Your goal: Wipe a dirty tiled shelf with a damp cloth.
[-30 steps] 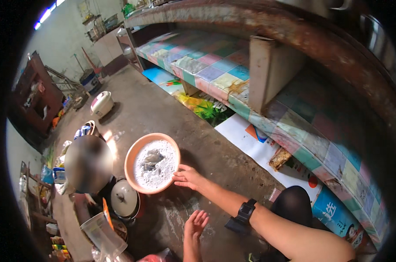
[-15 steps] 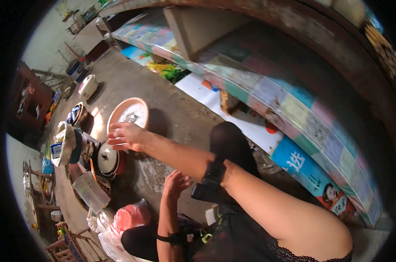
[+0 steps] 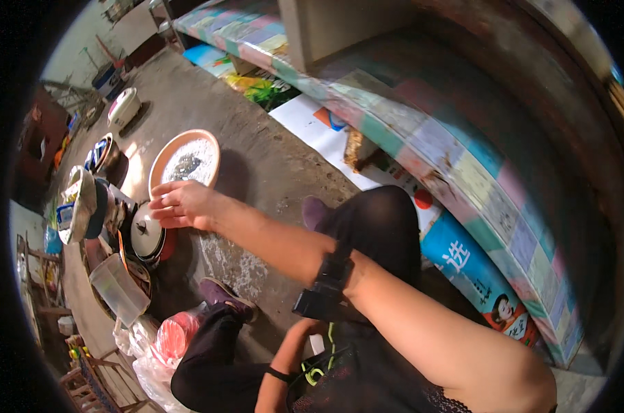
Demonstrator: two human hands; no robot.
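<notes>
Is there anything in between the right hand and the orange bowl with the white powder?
No, nothing that shows. The right hand overlaps the near rim of the orange bowl in this view; whether they touch, I can't tell. The lidded pot is beside the bowl, not in between.

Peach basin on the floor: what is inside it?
White powder with a greyish patch. The right hand covers part of the basin; anything beneath the powder is hidden.

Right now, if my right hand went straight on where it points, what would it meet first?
Most likely the pale pot lid, which lies just ahead of the right hand in this picture; depth is unclear, so the hand might pass above it.
</notes>
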